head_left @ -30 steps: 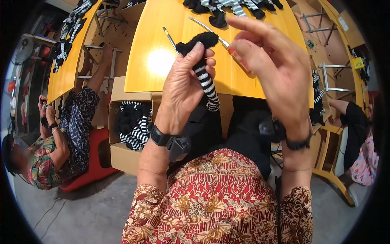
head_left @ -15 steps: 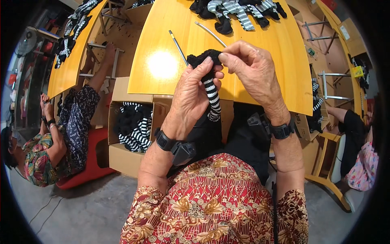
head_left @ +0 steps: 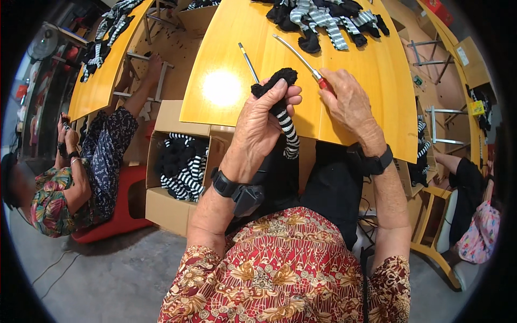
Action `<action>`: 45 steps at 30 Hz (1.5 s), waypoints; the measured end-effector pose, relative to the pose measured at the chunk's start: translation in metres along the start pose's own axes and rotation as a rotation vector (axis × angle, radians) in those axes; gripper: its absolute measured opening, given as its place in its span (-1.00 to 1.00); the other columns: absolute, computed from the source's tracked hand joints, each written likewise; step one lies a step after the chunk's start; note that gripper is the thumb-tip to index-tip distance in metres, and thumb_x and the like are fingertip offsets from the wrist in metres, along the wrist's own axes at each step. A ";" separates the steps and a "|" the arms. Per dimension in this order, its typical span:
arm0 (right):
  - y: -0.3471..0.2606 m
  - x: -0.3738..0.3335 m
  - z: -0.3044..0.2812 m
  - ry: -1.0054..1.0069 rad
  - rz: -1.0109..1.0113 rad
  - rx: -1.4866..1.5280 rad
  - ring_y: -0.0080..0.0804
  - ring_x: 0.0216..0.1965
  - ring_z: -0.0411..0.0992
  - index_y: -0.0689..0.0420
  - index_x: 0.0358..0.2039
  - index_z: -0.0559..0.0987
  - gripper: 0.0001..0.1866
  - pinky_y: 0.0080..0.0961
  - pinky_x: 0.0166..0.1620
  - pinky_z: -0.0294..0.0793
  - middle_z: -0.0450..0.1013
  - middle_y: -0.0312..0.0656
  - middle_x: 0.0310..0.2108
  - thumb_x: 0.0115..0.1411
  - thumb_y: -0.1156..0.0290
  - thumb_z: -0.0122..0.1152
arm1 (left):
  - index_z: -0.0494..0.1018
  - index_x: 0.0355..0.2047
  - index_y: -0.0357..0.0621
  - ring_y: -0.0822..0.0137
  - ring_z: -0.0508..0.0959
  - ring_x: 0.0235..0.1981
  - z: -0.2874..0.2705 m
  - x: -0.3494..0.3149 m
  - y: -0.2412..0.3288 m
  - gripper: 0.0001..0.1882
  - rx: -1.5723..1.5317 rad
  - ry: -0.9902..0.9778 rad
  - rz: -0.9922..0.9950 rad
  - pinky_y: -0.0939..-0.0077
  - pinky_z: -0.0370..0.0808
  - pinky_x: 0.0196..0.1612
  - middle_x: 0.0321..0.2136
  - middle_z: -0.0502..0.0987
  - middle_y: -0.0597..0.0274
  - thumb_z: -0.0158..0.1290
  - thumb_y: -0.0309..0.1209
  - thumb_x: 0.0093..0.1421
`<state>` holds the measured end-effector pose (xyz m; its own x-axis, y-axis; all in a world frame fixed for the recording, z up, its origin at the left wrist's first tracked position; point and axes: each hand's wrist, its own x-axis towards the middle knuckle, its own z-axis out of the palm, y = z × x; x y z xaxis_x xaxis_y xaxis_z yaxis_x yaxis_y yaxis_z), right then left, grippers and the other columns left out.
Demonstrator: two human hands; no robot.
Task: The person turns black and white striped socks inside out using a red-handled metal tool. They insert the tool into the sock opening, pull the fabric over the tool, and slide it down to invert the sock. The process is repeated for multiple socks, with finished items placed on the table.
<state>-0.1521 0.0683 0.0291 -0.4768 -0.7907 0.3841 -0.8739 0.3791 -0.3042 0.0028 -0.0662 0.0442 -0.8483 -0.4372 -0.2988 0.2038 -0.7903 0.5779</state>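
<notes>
Your left hand (head_left: 261, 118) has its fingers closed on a knitted piece (head_left: 289, 128), thumb pressed on the black end; the piece is held at the tabletop's near edge, its black-and-white striped length hanging below. Your right hand (head_left: 351, 102) has its fingers bent around the red handle of a curved metal tool (head_left: 315, 73); how firmly they grip cannot be told. Left of the tool, a slim rod (head_left: 247, 61) lies on the yellow tabletop (head_left: 210, 110). Farther out: a heap of striped knits (head_left: 335, 35) and, lower left, an open cardboard box (head_left: 166, 211).
</notes>
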 end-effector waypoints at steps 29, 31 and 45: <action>-0.052 -0.207 -0.070 -0.059 0.314 0.626 -0.45 -0.45 0.44 0.19 -0.06 0.57 -0.54 -0.58 -0.41 0.41 0.47 -0.17 -0.40 -0.05 0.70 0.22 | 0.44 -0.13 -0.32 0.16 0.55 -0.10 -0.008 0.019 0.043 -0.77 -0.566 -0.079 0.142 0.23 0.50 0.04 -0.24 0.58 0.07 0.02 -0.42 0.26; -0.053 -0.206 -0.067 -0.038 0.317 0.649 -0.44 -0.43 0.45 0.18 -0.06 0.57 -0.55 -0.58 -0.39 0.42 0.47 -0.18 -0.40 -0.05 0.69 0.23 | 0.44 -0.14 -0.33 0.16 0.55 -0.11 -0.007 0.018 0.041 -0.77 -0.565 -0.100 0.141 0.23 0.50 0.04 -0.24 0.58 0.07 0.01 -0.42 0.26; -0.062 -0.179 -0.047 0.013 0.270 0.803 -0.42 -0.40 0.47 0.17 -0.02 0.52 -0.53 -0.56 -0.33 0.45 0.48 -0.17 -0.38 -0.03 0.66 0.25 | 0.42 -0.13 -0.29 0.19 0.56 -0.12 0.014 0.015 0.016 -0.77 -0.498 -0.075 0.137 0.26 0.52 0.02 -0.23 0.58 0.10 0.03 -0.43 0.26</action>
<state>-0.0173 0.2089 0.0198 -0.6648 -0.7147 0.2174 -0.3996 0.0943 -0.9118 -0.0136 -0.0795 0.0602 -0.8266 -0.5332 -0.1801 0.5074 -0.8445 0.1715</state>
